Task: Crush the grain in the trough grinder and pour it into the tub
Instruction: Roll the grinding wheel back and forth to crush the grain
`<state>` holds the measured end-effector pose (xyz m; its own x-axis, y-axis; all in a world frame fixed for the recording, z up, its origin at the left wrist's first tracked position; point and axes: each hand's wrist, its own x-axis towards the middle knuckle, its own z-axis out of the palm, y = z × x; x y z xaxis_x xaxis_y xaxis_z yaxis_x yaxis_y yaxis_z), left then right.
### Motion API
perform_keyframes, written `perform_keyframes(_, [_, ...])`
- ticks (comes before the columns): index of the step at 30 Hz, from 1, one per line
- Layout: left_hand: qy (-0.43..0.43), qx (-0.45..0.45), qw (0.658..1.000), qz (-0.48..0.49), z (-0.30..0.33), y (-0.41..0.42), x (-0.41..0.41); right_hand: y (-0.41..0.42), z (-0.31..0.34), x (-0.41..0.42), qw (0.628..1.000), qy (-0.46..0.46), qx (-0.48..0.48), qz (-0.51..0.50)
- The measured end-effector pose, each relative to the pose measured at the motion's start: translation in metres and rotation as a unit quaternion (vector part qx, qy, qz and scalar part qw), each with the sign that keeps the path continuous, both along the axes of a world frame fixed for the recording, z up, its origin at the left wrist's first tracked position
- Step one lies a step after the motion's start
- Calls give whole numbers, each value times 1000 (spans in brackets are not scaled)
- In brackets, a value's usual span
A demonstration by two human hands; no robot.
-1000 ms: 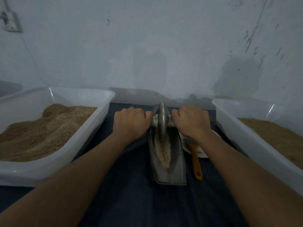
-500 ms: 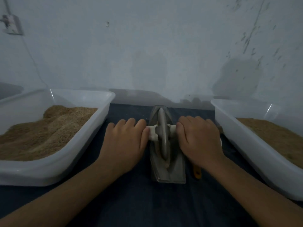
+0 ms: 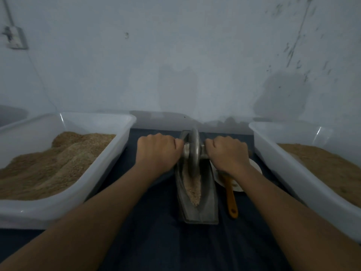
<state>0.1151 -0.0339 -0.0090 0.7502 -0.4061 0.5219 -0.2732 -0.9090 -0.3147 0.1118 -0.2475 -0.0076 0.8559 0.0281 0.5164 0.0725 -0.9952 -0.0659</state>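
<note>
A grey metal trough grinder lies lengthwise on the dark cloth in the middle. Its metal wheel stands near the far end of the trough. My left hand grips the axle handle on the wheel's left side, and my right hand grips the handle on its right. Pale crushed grain lies in the groove on the near side of the wheel. A white tub heaped with brown grain stands to the left. A second white tub holding grain stands to the right.
A brush with an orange handle lies beside the trough on the right, its head on a small white plate. A pale wall rises close behind the cloth. A switch box hangs on the wall at upper left.
The wheel rolled toward me half a second ago and has now been pushed back to the far end of the trough, uncovering the grain. Both hands moved away with it.
</note>
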Motion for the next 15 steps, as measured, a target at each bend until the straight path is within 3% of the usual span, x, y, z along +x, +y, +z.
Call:
perform_keyframes(5, [-29,-122,992,-17,-13,16,-47,8,-1,-57,991,-100,-72,58])
perform_keyframes(9, [-79,-114,989,-49,-28,30,-80,8,-6,-84,980,-170,-59,86])
perform_keyframes(12, [-74,-123,988,-51,-27,26,-74,5,-7,-79,981,-160,-69,85])
perform_keyframes(15, [-52,-130,989,-35,-19,16,-43,8,-2,-50,992,-86,-83,36])
